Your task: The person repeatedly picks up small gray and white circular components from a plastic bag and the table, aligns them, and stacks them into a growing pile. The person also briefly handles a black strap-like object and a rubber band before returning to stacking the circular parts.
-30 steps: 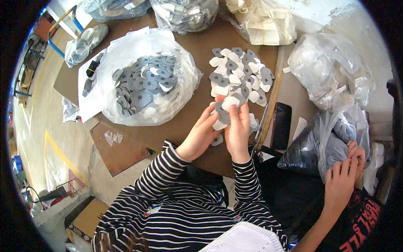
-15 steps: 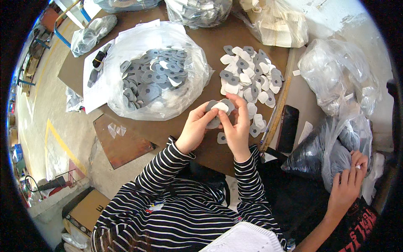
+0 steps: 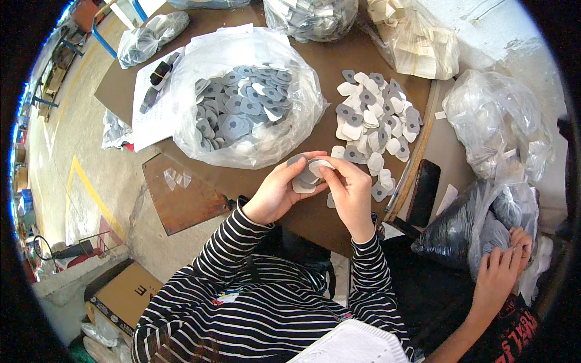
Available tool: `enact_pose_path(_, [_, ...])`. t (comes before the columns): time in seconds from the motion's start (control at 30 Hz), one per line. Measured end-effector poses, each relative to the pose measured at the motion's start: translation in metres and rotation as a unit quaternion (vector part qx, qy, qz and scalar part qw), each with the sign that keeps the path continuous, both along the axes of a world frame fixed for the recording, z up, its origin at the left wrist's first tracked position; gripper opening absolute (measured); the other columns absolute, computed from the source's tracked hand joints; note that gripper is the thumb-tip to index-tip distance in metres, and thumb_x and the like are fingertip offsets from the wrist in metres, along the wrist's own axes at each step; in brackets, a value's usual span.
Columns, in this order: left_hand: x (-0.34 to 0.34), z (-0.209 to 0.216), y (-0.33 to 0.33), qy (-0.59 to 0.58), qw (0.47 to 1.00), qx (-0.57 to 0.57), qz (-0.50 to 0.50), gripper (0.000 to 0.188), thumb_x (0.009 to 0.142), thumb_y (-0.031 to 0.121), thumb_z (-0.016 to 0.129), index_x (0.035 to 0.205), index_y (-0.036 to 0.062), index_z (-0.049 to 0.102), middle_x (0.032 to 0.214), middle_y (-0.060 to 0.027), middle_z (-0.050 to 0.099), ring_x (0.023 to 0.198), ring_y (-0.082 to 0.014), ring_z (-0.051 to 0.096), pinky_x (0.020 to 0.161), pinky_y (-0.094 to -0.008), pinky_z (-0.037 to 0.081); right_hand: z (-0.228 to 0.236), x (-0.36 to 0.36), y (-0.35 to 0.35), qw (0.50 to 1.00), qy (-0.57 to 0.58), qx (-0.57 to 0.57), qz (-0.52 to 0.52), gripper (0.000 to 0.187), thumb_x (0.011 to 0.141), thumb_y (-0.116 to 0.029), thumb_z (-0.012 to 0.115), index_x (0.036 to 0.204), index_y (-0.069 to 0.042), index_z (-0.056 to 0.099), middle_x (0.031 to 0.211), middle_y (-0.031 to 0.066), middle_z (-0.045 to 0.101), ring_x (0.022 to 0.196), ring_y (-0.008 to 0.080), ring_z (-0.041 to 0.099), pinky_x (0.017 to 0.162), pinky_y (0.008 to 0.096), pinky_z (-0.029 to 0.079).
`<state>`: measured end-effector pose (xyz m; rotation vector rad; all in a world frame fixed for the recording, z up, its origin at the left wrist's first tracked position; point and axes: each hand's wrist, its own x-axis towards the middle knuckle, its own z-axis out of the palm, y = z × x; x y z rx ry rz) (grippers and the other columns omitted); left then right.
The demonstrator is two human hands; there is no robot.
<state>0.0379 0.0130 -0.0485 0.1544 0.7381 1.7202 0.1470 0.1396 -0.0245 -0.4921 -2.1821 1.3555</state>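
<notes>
The held grey and white pieces are partly covered by the left hand and the right hand; their number cannot be told. In the clear bag, deeper pieces are hidden by upper pieces. A plastic sack is cut off by the top edge, a co-worker's forearm by the bottom.
</notes>
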Motion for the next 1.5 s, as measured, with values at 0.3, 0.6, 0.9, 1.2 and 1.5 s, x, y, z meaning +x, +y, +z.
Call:
enact_pose_path(0.3, [0.000,0.016,-0.015,0.095,0.993,-0.034,0.066,0.039,0.102,0.018,0.054,0.137,0.0014,0.049,0.128,-0.0103,0.060,0.110,-0.0218,0.064,0.088,-0.0337,0.057,0.014,-0.002,0.004,0.978,0.020,-0.206,0.009,0.015,0.093,-0.008,0.067,0.101,0.004,0.068,0.098,0.0052,0.065,0.077,0.0109,0.061,0.070,0.0231,0.048])
enact_pose_path(0.6, [-0.019,0.033,-0.038,0.073,0.987,-0.071,0.126,0.041,0.101,0.018,0.054,0.139,0.0028,0.048,0.126,-0.0132,0.061,0.102,-0.0192,0.065,0.076,-0.0260,0.055,0.031,-0.017,0.007,0.956,0.004,-0.290,0.030,0.024,0.094,-0.005,0.064,0.116,0.002,0.066,0.092,0.0055,0.068,0.076,0.0103,0.061,0.069,0.0242,0.048])
enact_pose_path(0.9, [-0.043,0.056,-0.069,0.137,0.965,-0.060,0.214,0.045,0.101,0.012,0.052,0.143,-0.0001,0.041,0.134,-0.0160,0.057,0.116,-0.0234,0.062,0.092,-0.0306,0.053,0.069,-0.071,0.018,0.946,0.089,-0.286,0.123,0.024,0.093,-0.002,0.063,0.117,0.003,0.064,0.093,0.0058,0.068,0.076,0.0101,0.062,0.069,0.0222,0.049])
enact_pose_path(1.2, [-0.061,0.042,-0.075,0.206,0.931,-0.081,0.289,0.029,0.095,0.007,0.063,0.121,-0.0056,0.059,0.109,-0.0102,0.068,0.094,-0.0150,0.066,0.077,-0.0262,0.057,0.035,-0.144,0.014,0.988,-0.005,-0.093,0.127,0.039,0.091,-0.007,0.068,0.128,-0.001,0.060,0.114,0.0069,0.065,0.085,0.0091,0.060,0.075,0.0226,0.049])
enact_pose_path(1.5, [-0.066,0.033,-0.065,0.287,0.896,-0.087,0.328,0.020,0.090,0.001,0.069,0.109,-0.0037,0.065,0.100,-0.0084,0.069,0.080,-0.0124,0.066,0.072,-0.0252,0.056,0.055,-0.121,-0.024,0.962,-0.082,-0.160,0.207,0.017,0.088,-0.004,0.071,0.104,0.001,0.070,0.083,0.0019,0.068,0.071,0.0065,0.061,0.065,0.0218,0.049])
